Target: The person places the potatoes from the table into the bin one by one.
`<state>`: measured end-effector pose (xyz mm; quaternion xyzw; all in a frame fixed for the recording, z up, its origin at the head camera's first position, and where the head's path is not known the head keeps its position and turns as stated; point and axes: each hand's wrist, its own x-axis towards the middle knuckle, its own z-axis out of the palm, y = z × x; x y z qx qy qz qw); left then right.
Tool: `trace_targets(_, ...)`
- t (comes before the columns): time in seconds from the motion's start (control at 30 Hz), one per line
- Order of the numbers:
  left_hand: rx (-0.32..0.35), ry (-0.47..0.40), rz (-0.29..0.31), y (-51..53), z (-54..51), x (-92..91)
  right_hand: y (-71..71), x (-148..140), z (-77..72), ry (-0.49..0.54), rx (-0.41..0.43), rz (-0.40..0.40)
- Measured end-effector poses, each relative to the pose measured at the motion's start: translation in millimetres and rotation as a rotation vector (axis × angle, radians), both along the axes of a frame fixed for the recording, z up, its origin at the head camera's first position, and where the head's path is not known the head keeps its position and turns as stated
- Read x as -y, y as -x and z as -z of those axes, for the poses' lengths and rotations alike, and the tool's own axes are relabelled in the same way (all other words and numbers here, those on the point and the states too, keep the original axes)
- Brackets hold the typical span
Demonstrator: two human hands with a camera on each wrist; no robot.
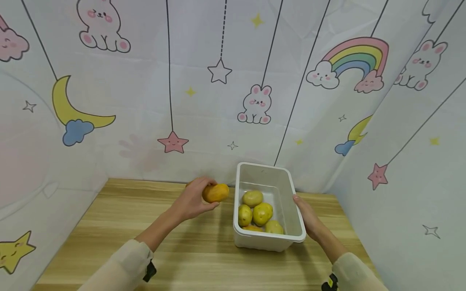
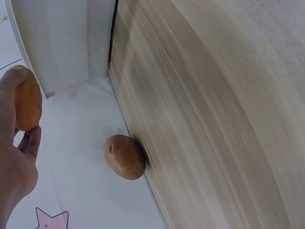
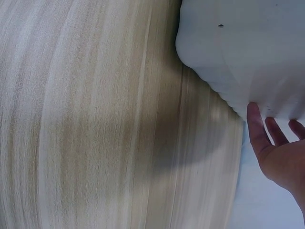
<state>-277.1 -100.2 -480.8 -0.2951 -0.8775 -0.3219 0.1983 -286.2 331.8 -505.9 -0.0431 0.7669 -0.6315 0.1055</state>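
My left hand (image 1: 194,199) grips an orange-yellow potato (image 1: 216,193), thumb and fingers round it, just left of a white plastic bin (image 1: 271,243). Close up in the left wrist view, the same potato (image 2: 27,101) is held clear of the table. Inside the bin lie several yellow potatoes (image 1: 262,214). Another potato (image 2: 124,156) rests on the table by the back wall, mostly hidden behind my left hand in the head view. My right hand (image 1: 309,216) touches the bin's right side, one tip at the rim. Straight fingers (image 3: 257,126) meet the outer wall in the right wrist view.
The wooden table (image 1: 204,258) ends at a white cloth wall (image 1: 204,121) printed with bunnies, stars and moons. Another cloth side (image 1: 407,218) closes off the right. The bin stands near the table's back edge.
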Motion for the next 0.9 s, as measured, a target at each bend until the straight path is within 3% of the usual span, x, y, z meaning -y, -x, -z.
trace_targets(0.9,-0.044,-0.053,-0.004,-0.3,-9.7,-9.6,-0.7,-0.5,-0.3,-0.003,-0.026,-0.013)
